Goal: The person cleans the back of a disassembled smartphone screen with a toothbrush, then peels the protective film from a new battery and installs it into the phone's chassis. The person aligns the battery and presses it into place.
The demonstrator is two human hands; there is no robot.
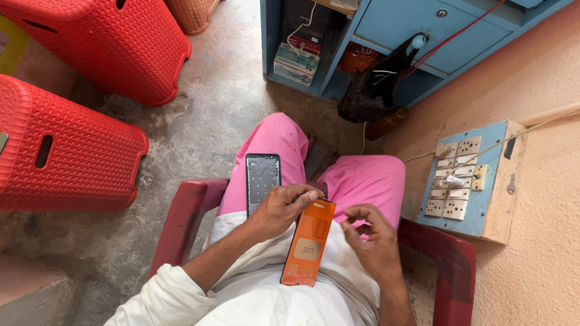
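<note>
Overhead, I look down on a person seated in a dark red chair point(181, 217), pink trousers and a white shirt filling the lap. Two red stools point(66, 157) stand on the concrete floor to the left; a blue cabinet point(423, 36) and a switchboard point(465, 181) on the wall lie to the right.

The orange pack point(309, 241) rests on the lap, lying flat on the white shirt. I judge it a light, thin cardboard sleeve, stiff enough to hold its shape but easy to crease; its faces look smooth and could slip. The sounder hold is across its narrow width near either end, thumb on one edge, fingers on the other. Its long axis runs from low near the belly up toward the knees, leaning slightly right at the top.

The phone frame point(263, 180) lies on the left thigh, just beside the pack, long axis nearly parallel, top end pointing away from the body. I judge it thin, rigid and fragile; best held by its long edges.

The left hand point(281, 208) is curled, fingers closed over the pack's top end, also touching the frame's lower end. The right hand point(371, 232) hovers just right of the pack, fingers and thumb pinched together; whether it holds anything small I cannot tell.
</note>
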